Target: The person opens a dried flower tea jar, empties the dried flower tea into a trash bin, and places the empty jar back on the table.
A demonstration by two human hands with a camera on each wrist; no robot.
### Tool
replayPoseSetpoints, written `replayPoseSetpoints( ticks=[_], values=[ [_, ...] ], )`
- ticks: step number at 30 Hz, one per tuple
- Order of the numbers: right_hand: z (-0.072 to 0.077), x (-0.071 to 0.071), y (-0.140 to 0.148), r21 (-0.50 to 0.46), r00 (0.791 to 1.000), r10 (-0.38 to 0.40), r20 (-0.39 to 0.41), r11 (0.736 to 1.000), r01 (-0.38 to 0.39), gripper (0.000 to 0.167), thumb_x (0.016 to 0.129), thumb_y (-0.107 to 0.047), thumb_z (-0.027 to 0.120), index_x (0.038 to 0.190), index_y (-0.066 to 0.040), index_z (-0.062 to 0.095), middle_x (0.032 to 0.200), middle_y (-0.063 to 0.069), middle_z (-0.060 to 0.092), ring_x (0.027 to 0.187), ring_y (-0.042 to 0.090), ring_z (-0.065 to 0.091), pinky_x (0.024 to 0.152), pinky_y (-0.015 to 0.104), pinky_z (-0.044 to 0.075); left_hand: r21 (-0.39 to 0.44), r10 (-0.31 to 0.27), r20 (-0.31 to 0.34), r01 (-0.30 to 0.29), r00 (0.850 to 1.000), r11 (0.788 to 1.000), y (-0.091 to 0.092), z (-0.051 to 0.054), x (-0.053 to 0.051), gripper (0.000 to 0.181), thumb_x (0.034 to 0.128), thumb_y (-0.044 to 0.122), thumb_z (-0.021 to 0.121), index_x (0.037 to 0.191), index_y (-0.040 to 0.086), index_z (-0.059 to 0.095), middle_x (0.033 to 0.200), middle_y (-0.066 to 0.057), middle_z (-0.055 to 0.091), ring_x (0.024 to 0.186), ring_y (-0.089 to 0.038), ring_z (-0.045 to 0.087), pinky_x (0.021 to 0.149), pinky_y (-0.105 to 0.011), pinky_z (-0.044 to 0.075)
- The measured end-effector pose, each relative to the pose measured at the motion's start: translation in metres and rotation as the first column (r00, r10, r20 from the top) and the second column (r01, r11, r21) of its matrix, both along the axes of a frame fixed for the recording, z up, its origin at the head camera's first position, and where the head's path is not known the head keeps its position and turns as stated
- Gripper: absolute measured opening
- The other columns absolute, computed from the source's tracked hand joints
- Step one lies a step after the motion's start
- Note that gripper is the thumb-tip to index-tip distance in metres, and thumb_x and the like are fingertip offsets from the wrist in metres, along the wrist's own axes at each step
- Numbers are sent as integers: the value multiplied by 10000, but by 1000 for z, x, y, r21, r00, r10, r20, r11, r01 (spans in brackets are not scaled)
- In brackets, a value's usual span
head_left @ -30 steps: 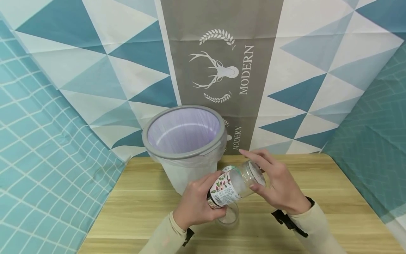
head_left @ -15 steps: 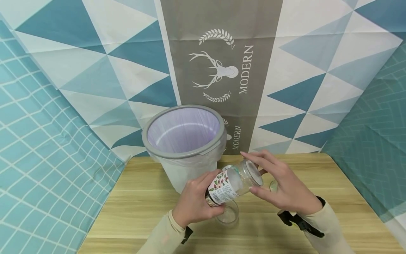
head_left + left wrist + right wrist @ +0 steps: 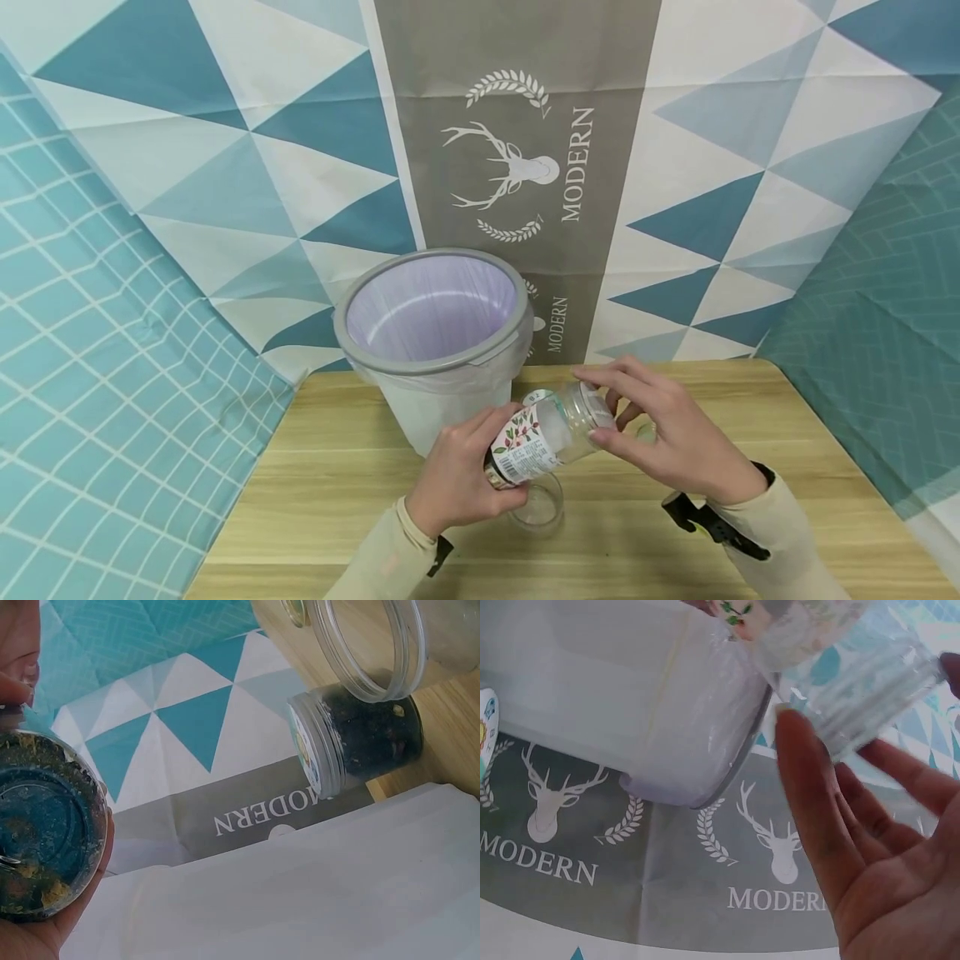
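My left hand (image 3: 467,473) grips a clear jar (image 3: 528,442) with a white label printed with leaves and red berries. The jar lies tilted, its lidded end up to the right. Dark, flaky contents show through its base in the left wrist view. My right hand (image 3: 667,433) holds the clear lid (image 3: 596,406) between thumb and fingers, the lid still at the jar's mouth. Just below stands an open clear jar (image 3: 542,506). Behind the held jar is another lidded jar (image 3: 375,735) with dark contents, mostly hidden in the head view.
A bin (image 3: 431,367) with a grey rim and a purple-white liner stands at the back left of the wooden table (image 3: 315,492). A small round clear item (image 3: 647,432) sits partly behind my right hand. Patterned cloth (image 3: 247,167) hangs close behind the table.
My right hand has shifted slightly right and turned at the lid, its fingers now closer around it. My left hand and the jar have moved only slightly left.
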State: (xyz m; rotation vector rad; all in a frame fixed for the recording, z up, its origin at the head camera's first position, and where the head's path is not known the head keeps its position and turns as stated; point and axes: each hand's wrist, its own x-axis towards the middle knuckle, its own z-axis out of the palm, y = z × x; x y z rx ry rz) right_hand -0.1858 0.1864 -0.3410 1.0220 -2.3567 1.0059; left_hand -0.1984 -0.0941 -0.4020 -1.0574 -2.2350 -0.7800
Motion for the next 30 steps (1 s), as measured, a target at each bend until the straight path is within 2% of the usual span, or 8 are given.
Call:
replayPoseSetpoints(
  ticks=[4, 7, 13, 17, 21, 25, 27, 30],
  values=[
    [0, 1, 4, 19, 999, 40, -6, 999, -40, 719, 839, -116, 832, 1493, -231, 558, 1374, -53, 576, 1070, 66, 622, 842, 270, 592, -4, -4, -9, 4, 1000, 1000, 0, 0, 0, 907, 516, 278, 928, 1346, 116, 600, 971, 31, 696, 759, -61, 631, 648, -167, 542],
    [-2, 0, 5, 8, 999, 36, -37, 999, -36, 744, 826, -146, 845, 1504, -222, 548, 1407, -36, 564, 1117, 84, 621, 866, 289, 598, -1, -9, -14, 9, 1000, 1000, 0, -1, -1, 919, 509, 277, 928, 1349, 111, 596, 958, 29, 689, 752, -60, 625, 643, -163, 537],
    [-8, -4, 0, -6, 997, -26, -77, 1000, 25, 555, 949, -398, 735, 1463, -248, 590, 1169, -84, 608, 855, 22, 581, 698, 238, 550, -3, -6, -19, 6, 1000, 1000, 0, -1, -1, 913, 510, 280, 922, 1347, 121, 595, 954, 34, 681, 749, -60, 624, 641, -172, 537],
    [-10, -2, 0, 15, 998, -32, -51, 999, 33, 483, 944, -362, 743, 1398, -251, 621, 1060, -112, 579, 783, 6, 549, 637, 223, 531, -14, 1, -24, -1, 1000, 1000, 0, -2, 1, 912, 508, 295, 923, 1344, 125, 602, 968, 29, 690, 756, -65, 633, 648, -193, 547],
    [-7, 1, 4, 47, 1000, -26, -4, 999, 27, 623, 874, -223, 823, 1446, -267, 580, 1212, -117, 589, 1004, 36, 623, 820, 317, 597, -19, 1, -19, -2, 1000, 1000, 0, -3, 1, 911, 505, 292, 920, 1344, 128, 606, 974, 27, 693, 756, -65, 636, 654, -195, 550],
    [-3, 5, 7, 49, 999, -51, 6, 997, 51, 789, 825, -177, 850, 1528, -284, 509, 1411, -84, 548, 1272, 102, 564, 983, 454, 553, -13, -4, -16, 4, 1000, 1000, 0, -3, 0, 913, 500, 285, 921, 1343, 132, 606, 970, 28, 688, 755, -70, 635, 659, -195, 552],
    [-3, 6, 7, 30, 998, -66, -4, 997, 66, 780, 826, -170, 839, 1527, -280, 515, 1442, -68, 536, 1303, 129, 547, 995, 467, 540, -12, -5, -22, 5, 1000, 1000, 0, -2, 0, 913, 498, 284, 921, 1342, 131, 606, 967, 28, 687, 750, -71, 635, 656, -196, 552],
    [-4, 4, 5, 4, 996, -80, -31, 997, 80, 697, 873, -189, 800, 1514, -273, 536, 1402, -62, 560, 1242, 137, 584, 968, 429, 549, -18, -6, -27, 5, 1000, 1000, 1, -1, 0, 910, 504, 290, 921, 1343, 129, 606, 973, 28, 689, 749, -72, 635, 654, -200, 552]
  ],
)
